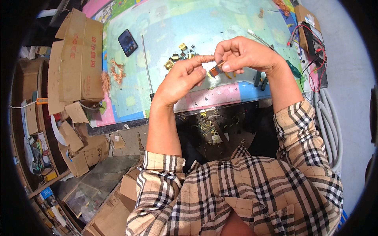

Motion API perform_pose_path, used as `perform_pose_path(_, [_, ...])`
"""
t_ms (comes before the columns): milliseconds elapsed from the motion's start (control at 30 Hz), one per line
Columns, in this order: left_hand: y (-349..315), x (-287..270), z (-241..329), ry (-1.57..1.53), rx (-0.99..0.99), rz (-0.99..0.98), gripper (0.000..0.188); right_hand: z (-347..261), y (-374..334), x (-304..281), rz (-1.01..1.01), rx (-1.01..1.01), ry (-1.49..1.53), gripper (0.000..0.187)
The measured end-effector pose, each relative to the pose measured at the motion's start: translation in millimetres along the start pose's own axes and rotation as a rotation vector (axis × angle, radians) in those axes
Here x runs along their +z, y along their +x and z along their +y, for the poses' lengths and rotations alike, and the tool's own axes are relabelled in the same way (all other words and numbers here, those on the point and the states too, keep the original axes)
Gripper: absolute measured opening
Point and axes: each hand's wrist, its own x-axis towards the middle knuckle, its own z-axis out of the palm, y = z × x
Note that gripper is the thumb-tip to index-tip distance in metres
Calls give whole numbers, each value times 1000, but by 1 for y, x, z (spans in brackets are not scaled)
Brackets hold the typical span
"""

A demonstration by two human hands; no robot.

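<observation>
A small copper-wound coil with a dark body [214,71] is held up over the near part of the table. My right hand [247,55] pinches its right end between thumb and fingers. From the other side, my left hand [184,76] reaches in with the index finger stretched along the coil's top and the thumb by its left side; the exact contact is hard to see. Beyond my left hand lies a loose pile of small yellow-and-black transformer parts [183,47]. Yellow curved handles [232,74] show just under my right fingers.
A long screwdriver [146,63] and a phone [128,42] lie left. Copper wire tangles [117,72] sit beside a cardboard box [92,63]. Dark green tool handles [258,78] lie right, near a multimeter [313,44] with red and black leads. Grey hose [327,122] hangs beyond the table's right edge.
</observation>
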Motion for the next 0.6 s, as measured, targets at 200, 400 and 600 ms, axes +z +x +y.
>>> perform_pose_path(200, [0, 2, -1, 58, 93, -24, 50, 9, 11, 4, 312, 46, -170, 22])
perform_pose_path(400, [-2, 6, 7, 42, 116, -49, 54, 18, 16, -4, 419, -76, 46, 24])
perform_pose_path(600, [0, 3, 2, 43, 101, 36, 51, 1, 4, 0, 206, -82, 160, 23])
